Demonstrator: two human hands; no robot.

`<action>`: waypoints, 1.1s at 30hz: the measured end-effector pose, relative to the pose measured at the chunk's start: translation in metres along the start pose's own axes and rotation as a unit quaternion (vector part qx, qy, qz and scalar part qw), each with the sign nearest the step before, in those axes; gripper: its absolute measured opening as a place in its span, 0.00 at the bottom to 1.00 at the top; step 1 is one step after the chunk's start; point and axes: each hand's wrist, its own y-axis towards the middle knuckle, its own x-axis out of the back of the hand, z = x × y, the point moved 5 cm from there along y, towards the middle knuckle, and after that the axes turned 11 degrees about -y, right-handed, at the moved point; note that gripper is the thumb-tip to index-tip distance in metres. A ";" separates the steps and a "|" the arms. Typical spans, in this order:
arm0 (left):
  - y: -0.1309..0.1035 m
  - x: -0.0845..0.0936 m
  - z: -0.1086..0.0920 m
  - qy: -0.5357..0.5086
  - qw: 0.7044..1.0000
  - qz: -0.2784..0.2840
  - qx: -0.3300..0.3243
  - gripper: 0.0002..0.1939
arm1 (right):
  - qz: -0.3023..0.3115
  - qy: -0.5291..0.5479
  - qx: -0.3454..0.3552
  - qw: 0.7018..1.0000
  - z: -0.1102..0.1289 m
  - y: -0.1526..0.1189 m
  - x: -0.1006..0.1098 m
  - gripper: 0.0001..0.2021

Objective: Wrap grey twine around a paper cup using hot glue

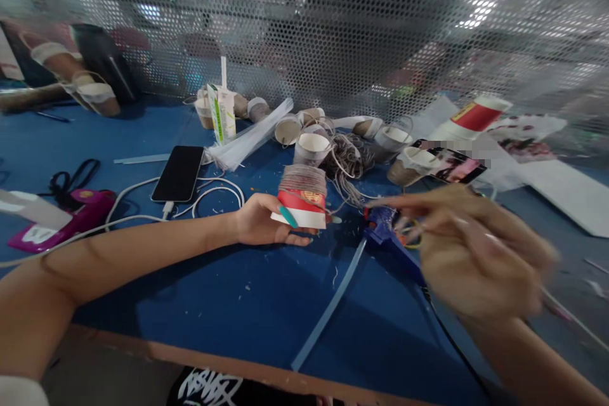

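My left hand (pixel 264 222) is closed around an upside-down-looking paper cup (pixel 302 200), red with a gold emblem and a white rim at the bottom. Grey twine (pixel 301 177) is wound around the cup's upper part, and a strand runs off it to the right. My right hand (pixel 480 247) is smeared by motion, hovering above a blue hot glue gun (pixel 394 244) with its index finger stretched left. Whether it pinches anything cannot be made out. A translucent glue stick (pixel 328 307) sticks out of the gun toward the table edge.
Behind the cup lie a tangle of twine (pixel 352 158), several paper cups (pixel 311 147) and a bundle of glue sticks (pixel 252 136). A black phone (pixel 178 172) with a white cable and a purple glue gun (pixel 71 219) lie left. A perforated metal screen (pixel 304 32) rises behind.
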 end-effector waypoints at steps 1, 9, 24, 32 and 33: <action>0.000 -0.001 0.000 -0.006 1.000 0.003 0.004 0.30 | -0.031 0.022 -0.003 0.999 0.000 0.002 -0.009 0.15; 0.001 -0.005 0.000 -0.022 1.000 0.011 0.015 0.32 | 0.065 -0.071 -0.028 0.995 -0.016 -0.012 -0.055 0.11; 0.001 -0.002 -0.001 -0.015 1.000 -0.024 0.005 0.29 | 0.064 -0.104 0.002 0.992 -0.022 -0.016 -0.061 0.11; 0.001 -0.005 0.000 -0.045 0.999 -0.007 0.020 0.32 | 0.012 -0.026 -0.125 0.992 -0.041 -0.009 -0.054 0.10; 0.002 -0.005 0.000 -0.060 0.998 -0.007 0.022 0.33 | -0.029 0.008 -0.154 0.988 -0.047 -0.008 -0.049 0.10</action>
